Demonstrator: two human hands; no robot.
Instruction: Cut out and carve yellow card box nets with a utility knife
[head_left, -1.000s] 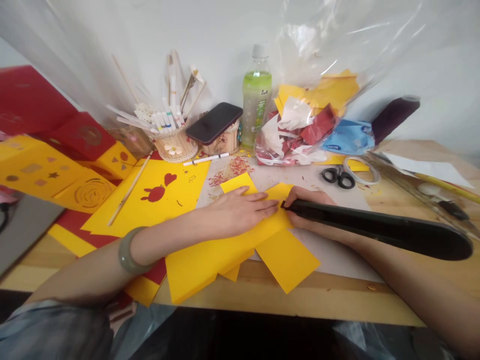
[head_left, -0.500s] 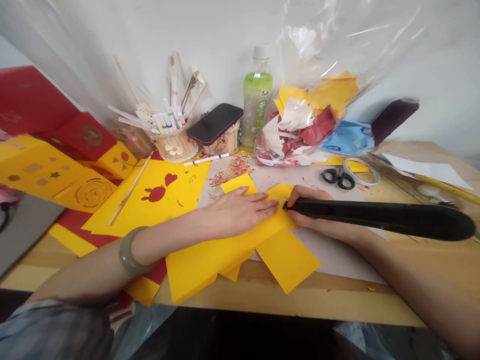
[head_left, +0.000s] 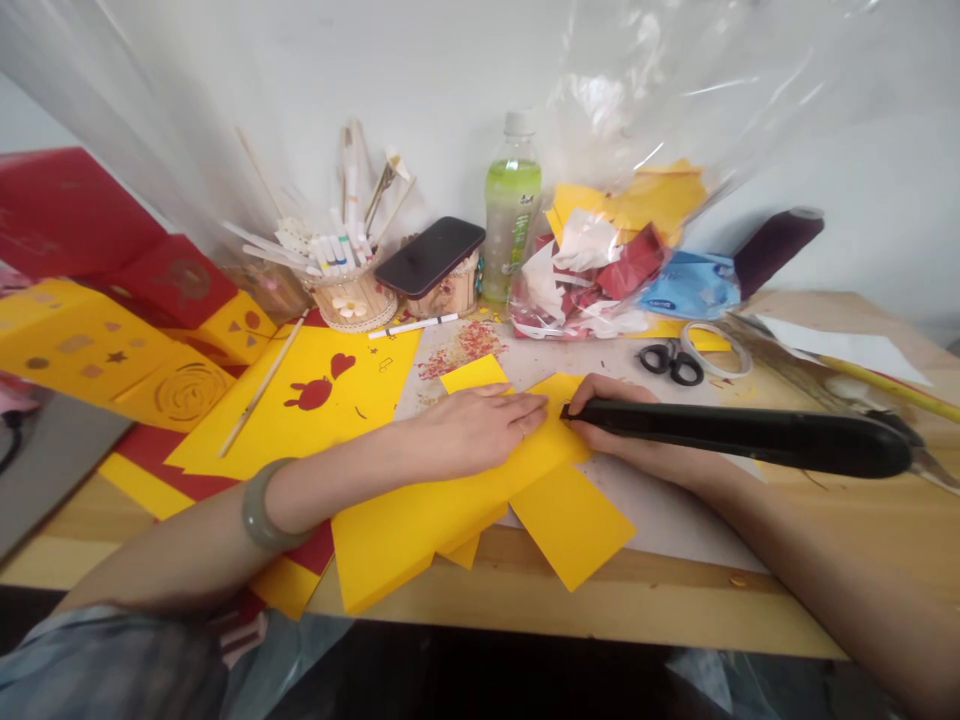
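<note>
My left hand (head_left: 480,432) lies flat, fingers stretched out, on the folded yellow paper (head_left: 427,530). My right hand (head_left: 630,440) is closed around a long black pen-shaped tool (head_left: 742,433). The tool's narrow end touches the yellow paper just right of my left fingertips, where a small dark mark shows. Its thick end points right; the tip itself is too small to make out. A smaller yellow piece (head_left: 574,525) sticks out under the paper near the table's front.
Left are a yellow sheet (head_left: 375,375) with red cut-outs, a wooden stick (head_left: 262,385) and red and yellow boxes (head_left: 142,350). Behind stand a marker cup (head_left: 352,300), phone (head_left: 431,257), bottle (head_left: 514,210) and clear scrap bag (head_left: 592,270). Scissors (head_left: 671,362) and a tape roll (head_left: 716,350) lie right.
My left hand has slid slightly left on the paper. The black tool's thick end has swung a little to the left, and the view has shifted slightly.
</note>
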